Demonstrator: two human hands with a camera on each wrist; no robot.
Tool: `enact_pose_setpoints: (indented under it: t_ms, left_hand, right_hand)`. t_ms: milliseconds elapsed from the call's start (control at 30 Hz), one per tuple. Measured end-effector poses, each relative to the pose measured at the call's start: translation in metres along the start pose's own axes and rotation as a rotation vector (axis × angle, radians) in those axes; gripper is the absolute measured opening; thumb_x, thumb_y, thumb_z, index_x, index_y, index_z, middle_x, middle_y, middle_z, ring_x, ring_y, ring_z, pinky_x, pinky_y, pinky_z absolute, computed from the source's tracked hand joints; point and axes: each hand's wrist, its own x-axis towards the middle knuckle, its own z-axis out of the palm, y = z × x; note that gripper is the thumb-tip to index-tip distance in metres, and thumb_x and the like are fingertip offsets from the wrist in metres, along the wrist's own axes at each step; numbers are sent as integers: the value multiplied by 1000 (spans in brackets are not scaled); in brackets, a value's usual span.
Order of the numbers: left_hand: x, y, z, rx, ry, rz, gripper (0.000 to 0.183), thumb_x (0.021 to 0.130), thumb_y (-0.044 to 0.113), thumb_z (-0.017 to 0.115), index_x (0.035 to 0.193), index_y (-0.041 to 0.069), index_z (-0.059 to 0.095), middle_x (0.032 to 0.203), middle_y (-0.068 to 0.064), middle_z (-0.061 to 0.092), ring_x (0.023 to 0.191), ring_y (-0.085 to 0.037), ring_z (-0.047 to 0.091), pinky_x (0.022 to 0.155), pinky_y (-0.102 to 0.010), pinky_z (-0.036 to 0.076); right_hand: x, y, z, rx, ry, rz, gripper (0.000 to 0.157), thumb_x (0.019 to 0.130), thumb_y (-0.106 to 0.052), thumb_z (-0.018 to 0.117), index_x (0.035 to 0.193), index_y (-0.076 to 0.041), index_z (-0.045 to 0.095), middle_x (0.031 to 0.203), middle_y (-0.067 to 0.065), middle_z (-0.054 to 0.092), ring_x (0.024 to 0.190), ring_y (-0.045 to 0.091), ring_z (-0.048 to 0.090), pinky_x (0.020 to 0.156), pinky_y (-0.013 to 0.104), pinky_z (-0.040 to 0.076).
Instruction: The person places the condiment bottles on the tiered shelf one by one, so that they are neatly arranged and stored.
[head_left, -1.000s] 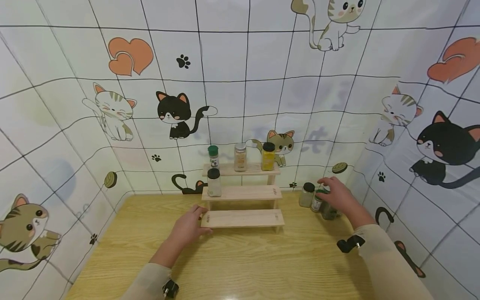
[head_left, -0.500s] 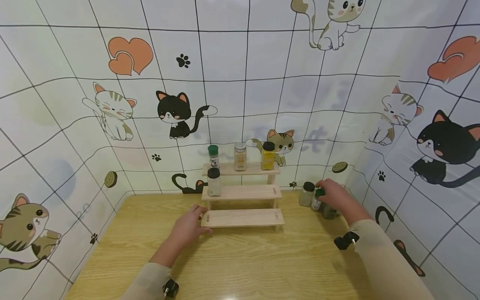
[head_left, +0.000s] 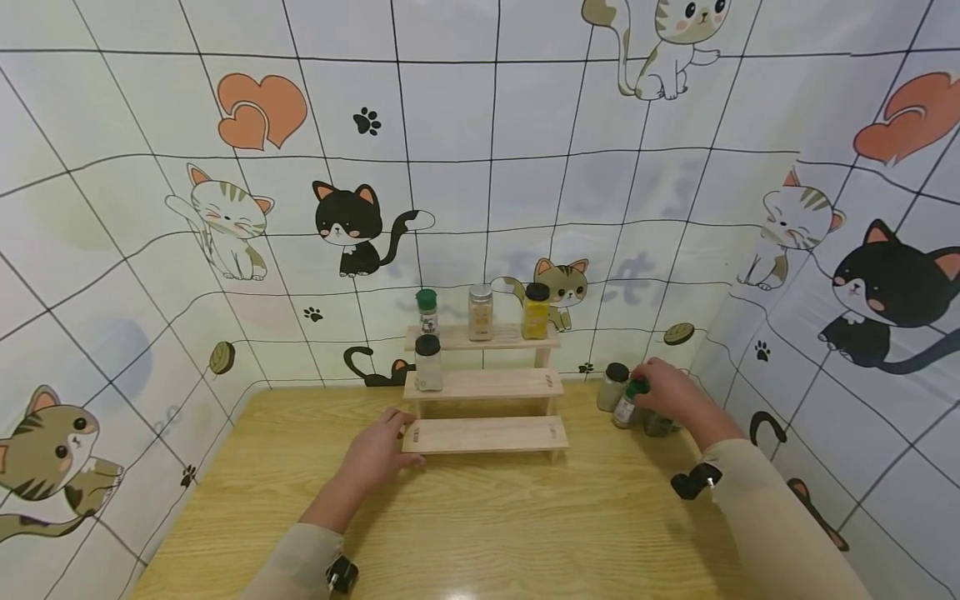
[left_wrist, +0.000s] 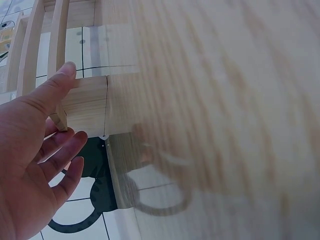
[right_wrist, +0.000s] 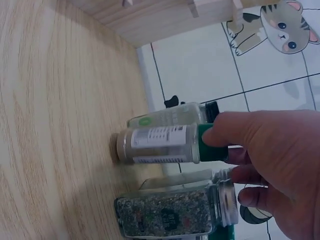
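Note:
In the head view a small three-tier wooden shelf [head_left: 487, 436] stands against the back wall. My left hand [head_left: 375, 454] grips the left end of its lowest tier, thumb on the board and fingers around the end, as the left wrist view shows. At right, my right hand [head_left: 670, 392] pinches the green cap [right_wrist: 212, 145] of a spice jar [right_wrist: 159, 143] with a white label and brown contents. That jar leans slightly, its base near or on the table; which, I cannot tell. Beside it are a black-capped jar [head_left: 613, 388] and a silver-capped jar of dark flakes [right_wrist: 167, 212].
On the top tier stand a green-capped jar [head_left: 427, 313], a silver-capped jar [head_left: 481, 313] and a yellow jar [head_left: 536, 313]. A black-capped clear jar [head_left: 428, 365] is on the middle tier's left end. Cat-print walls [head_left: 450, 108] border the wooden table [head_left: 480, 525].
My right hand has lowered onto the green cap and taken hold of it. The jar has tipped and shifted slightly towards me and left. The left hand has stayed put.

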Motion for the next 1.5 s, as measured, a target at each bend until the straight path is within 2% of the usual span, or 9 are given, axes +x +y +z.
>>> enact_pose_setpoints:
  t_ms: [200,433,700,900,1067,1200,1333,1500]
  left_hand:
    - [0,1,-2,-7,-4,-2,71,81,36,102,138,10,69,129,-4,64,107,-24,73,84,-50,62]
    - [0,1,-2,-3,1,5,71,80,37,102,137,10,69,128,-4,64,105,-23,73,83,-49,62]
    - [1,-2,1,0,-4,7,73,81,37,102,140,11,69,129,-3,64,107,-22,73,84,-48,61]
    - [2,-2,2,-2,-8,3,74,80,37,102,140,11,68,130,-3,64,106,-21,72,85,-48,61]
    - [2,-2,2,0,-5,3,74,80,37,102,140,11,69,129,-4,64,106,-22,72,84,-48,61]
    - [2,-3,1,1,-2,8,73,80,38,102,139,10,69,129,-4,64,105,-22,72,84,-48,61]
    - [2,-3,1,-1,2,12,73,80,38,102,139,10,69,129,-5,64,105,-23,73,84,-49,62]
    - [2,-3,2,-1,-2,10,74,81,38,102,140,9,68,130,-5,63,107,-23,73,85,-50,62]
  right_hand:
    - [-4,-9,-6,106,13,-28,35,99,-15,81,125,5,69,118,21,67,102,36,67,85,56,57]
    - [-7,-27,-18,252,-1,-29,35,105,-14,75,133,3,64,121,17,68,95,27,66,74,44,55]
    - [-7,-56,-33,282,52,-107,37,105,-12,74,138,1,65,121,13,65,96,25,63,77,42,56]
    - [-5,-75,-42,292,93,-156,36,106,-13,74,139,0,66,119,12,61,90,22,60,76,41,54]
    - [-2,-90,-48,355,98,-162,38,106,-15,75,140,-2,66,110,9,67,85,22,61,72,40,54]
    - [1,-101,-49,414,104,-195,39,106,-15,75,142,-4,66,101,6,70,81,22,61,70,38,53]
    - [7,-111,-47,453,114,-261,36,107,-11,75,143,-7,70,106,6,67,79,21,57,70,36,51]
    - [12,-126,-46,476,113,-318,35,107,-9,75,142,-10,72,106,7,62,77,21,52,67,35,47]
